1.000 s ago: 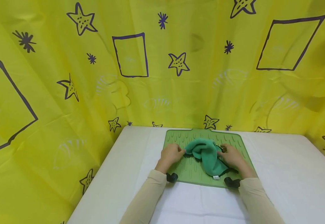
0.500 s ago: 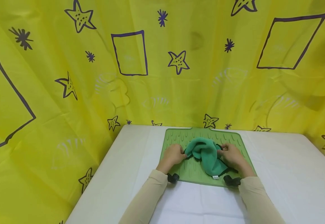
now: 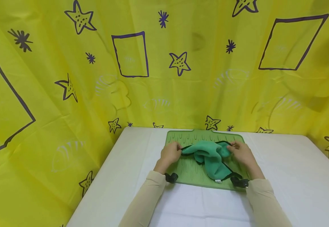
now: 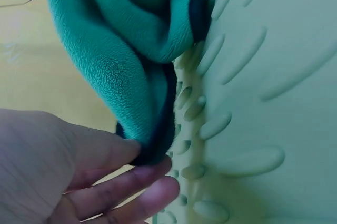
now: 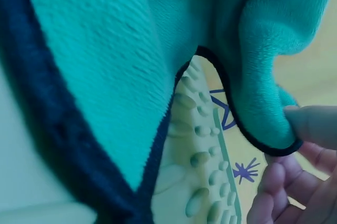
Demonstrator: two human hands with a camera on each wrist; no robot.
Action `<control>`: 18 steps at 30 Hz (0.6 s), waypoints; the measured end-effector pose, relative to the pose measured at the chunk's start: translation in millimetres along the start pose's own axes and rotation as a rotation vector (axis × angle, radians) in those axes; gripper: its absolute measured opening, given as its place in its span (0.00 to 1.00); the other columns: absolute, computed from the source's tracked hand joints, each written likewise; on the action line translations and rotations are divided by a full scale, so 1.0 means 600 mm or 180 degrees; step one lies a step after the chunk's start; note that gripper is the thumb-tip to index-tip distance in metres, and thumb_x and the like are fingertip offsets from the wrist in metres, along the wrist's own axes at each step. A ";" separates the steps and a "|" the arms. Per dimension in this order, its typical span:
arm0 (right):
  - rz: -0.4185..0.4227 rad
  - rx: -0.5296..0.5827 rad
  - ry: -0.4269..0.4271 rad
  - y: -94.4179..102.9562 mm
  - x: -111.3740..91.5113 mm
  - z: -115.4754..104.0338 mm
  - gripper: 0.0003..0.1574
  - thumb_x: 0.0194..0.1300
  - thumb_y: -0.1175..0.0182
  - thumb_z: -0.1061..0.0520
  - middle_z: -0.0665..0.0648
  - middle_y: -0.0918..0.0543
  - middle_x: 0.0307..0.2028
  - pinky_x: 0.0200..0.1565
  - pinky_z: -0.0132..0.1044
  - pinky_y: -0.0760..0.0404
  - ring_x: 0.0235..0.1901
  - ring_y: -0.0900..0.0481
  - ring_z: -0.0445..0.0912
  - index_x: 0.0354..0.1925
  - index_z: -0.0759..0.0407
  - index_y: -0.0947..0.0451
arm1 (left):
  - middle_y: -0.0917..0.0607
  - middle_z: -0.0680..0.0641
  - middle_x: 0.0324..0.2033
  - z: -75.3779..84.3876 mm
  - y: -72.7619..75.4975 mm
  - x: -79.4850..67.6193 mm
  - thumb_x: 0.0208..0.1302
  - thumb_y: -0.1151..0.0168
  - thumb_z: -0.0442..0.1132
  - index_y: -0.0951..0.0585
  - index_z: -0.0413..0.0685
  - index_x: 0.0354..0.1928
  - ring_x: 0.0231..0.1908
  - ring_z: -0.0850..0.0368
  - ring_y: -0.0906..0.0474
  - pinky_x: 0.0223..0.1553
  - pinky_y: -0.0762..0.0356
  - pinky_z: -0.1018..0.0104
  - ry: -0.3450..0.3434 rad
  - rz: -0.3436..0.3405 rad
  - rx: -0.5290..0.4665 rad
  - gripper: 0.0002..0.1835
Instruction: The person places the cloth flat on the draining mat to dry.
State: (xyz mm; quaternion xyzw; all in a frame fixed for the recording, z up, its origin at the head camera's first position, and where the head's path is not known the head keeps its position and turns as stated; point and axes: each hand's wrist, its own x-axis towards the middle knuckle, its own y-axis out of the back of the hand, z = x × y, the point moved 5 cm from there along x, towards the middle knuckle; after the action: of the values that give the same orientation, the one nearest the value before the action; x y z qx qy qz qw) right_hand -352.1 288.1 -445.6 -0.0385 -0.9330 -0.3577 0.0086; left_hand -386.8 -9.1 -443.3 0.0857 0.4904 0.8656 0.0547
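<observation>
A green cloth [image 3: 210, 154] with dark edging lies crumpled over a light green ridged mat [image 3: 187, 175]. My left hand [image 3: 170, 153] pinches its left corner between thumb and fingers; the left wrist view shows the left hand [image 4: 100, 171] at the dark-edged tip of the cloth [image 4: 110, 66]. On the other side, my right hand [image 3: 242, 153] pinches the cloth's upper right edge. In the right wrist view that edge loops down to the right hand [image 5: 300, 166], while another corner of the cloth [image 5: 100, 76] hangs close to the camera. A small white tag [image 3: 217, 181] shows at the cloth's lower end.
The mat lies on a white-covered table [image 3: 187, 208]. Behind and to the left hangs a yellow curtain [image 3: 158, 88] printed with stars and frames. Black wrist cameras [image 3: 239, 182] sit below each hand, over the mat's front corners.
My hands have moved apart, the left one leftward and the right one rightward and up. The cloth's upper edge is spread wider between them, and its loop on top has flattened.
</observation>
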 end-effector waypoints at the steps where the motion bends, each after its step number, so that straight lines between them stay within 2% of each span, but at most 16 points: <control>1: 0.0034 0.0062 0.0021 0.002 -0.001 0.000 0.26 0.74 0.52 0.47 0.75 0.24 0.52 0.42 0.44 0.26 0.48 0.26 0.62 0.55 0.68 0.30 | 0.14 0.54 0.36 -0.002 0.002 0.001 0.65 0.40 0.41 0.16 0.55 0.39 0.30 0.59 0.20 0.26 0.27 0.65 0.0006 0.0057 -0.0044 0.05; 5: 0.0203 0.0194 0.0127 0.008 -0.004 -0.003 0.29 0.74 0.53 0.45 0.70 0.23 0.45 0.37 0.38 0.27 0.41 0.26 0.55 0.58 0.67 0.30 | 0.13 0.53 0.36 -0.007 0.006 0.005 0.67 0.42 0.41 0.17 0.55 0.40 0.25 0.61 0.22 0.21 0.30 0.69 0.0007 0.0276 -0.0265 0.05; 10: 0.0439 0.0247 0.0149 0.014 -0.005 -0.002 0.28 0.74 0.53 0.45 0.65 0.24 0.38 0.31 0.36 0.28 0.33 0.29 0.49 0.58 0.65 0.30 | 0.14 0.51 0.36 -0.013 0.009 0.009 0.68 0.44 0.42 0.18 0.56 0.41 0.23 0.60 0.24 0.20 0.32 0.69 0.0059 0.0527 -0.0637 0.06; 13: 0.0566 0.0233 0.0175 0.017 -0.006 0.000 0.27 0.74 0.53 0.45 0.64 0.24 0.36 0.29 0.36 0.28 0.31 0.30 0.48 0.56 0.65 0.28 | 0.14 0.50 0.35 -0.018 0.009 0.011 0.68 0.44 0.42 0.18 0.55 0.42 0.22 0.60 0.25 0.20 0.32 0.68 0.0098 0.0617 -0.0867 0.06; 18: 0.0625 0.0355 0.0183 0.019 -0.006 0.002 0.26 0.73 0.51 0.45 0.54 0.28 0.25 0.24 0.34 0.31 0.23 0.34 0.42 0.54 0.64 0.27 | 0.14 0.49 0.33 -0.024 0.011 0.016 0.68 0.43 0.39 0.17 0.53 0.41 0.22 0.60 0.24 0.22 0.29 0.69 0.0103 0.0695 -0.1237 0.06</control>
State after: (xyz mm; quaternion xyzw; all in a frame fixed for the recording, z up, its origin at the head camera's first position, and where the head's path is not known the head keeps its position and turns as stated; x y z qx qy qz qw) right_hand -347.6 297.4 -438.9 -0.1188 -0.9426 -0.3037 0.0723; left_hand -399.4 -22.9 -444.3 0.1122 0.3030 0.9458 -0.0317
